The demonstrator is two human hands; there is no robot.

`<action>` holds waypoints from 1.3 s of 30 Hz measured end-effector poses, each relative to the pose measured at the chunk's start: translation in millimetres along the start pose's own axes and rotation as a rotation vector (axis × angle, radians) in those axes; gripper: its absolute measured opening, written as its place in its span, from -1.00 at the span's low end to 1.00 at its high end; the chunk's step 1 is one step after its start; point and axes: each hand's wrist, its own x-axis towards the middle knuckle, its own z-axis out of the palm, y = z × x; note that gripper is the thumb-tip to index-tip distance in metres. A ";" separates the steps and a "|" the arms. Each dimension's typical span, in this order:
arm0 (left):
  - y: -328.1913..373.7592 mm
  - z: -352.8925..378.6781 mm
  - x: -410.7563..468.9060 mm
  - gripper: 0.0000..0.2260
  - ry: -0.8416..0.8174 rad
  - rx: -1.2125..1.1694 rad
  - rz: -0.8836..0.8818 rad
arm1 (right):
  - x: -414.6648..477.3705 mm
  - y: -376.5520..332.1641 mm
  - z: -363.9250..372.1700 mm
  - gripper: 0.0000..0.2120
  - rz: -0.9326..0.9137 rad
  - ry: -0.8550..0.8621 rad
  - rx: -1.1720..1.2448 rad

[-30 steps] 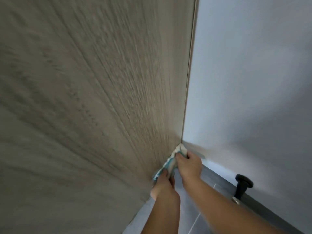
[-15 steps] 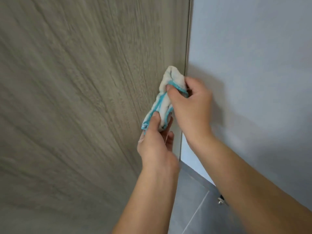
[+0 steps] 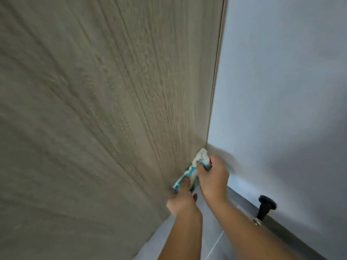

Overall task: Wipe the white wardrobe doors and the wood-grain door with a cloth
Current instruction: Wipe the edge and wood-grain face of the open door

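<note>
Both bare forearms reach forward, side by side. Left hand (image 3: 183, 202) sits lower, fingers curled on the cloth (image 3: 202, 156). Right hand (image 3: 214, 179) sits just above, gripping its upper end.

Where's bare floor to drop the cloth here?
Grey floor between the forearms, plus the strip along the foot of the door. Crowded: the corner, where left hand and right hand grip the cloth; doorstop guards the wall side.

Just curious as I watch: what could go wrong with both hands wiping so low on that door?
The right hand grips the cloth at the edge of the wood-grain door beside the white wall; if the door swings, fingers might get pinched. The black door stopper on the floor stands near the right arm and could be bumped.
</note>
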 end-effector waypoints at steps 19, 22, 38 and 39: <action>-37.9 -21.5 72.8 -0.85 -0.088 -0.038 -0.198 | -4.6 66.3 37.7 -0.89 0.592 -0.111 0.060; -8.1 -19.7 37.6 -0.83 0.011 -0.080 -0.160 | -5.9 26.3 17.6 -0.93 0.526 -0.119 0.141; 223.1 -20.9 -268.8 -0.86 -0.217 -0.145 -0.023 | 18.3 -333.7 -127.0 -0.93 0.316 -0.089 0.294; 236.8 -22.1 -288.1 -0.86 -0.227 -0.141 -0.020 | 18.9 -354.9 -135.0 -0.93 0.307 -0.091 0.305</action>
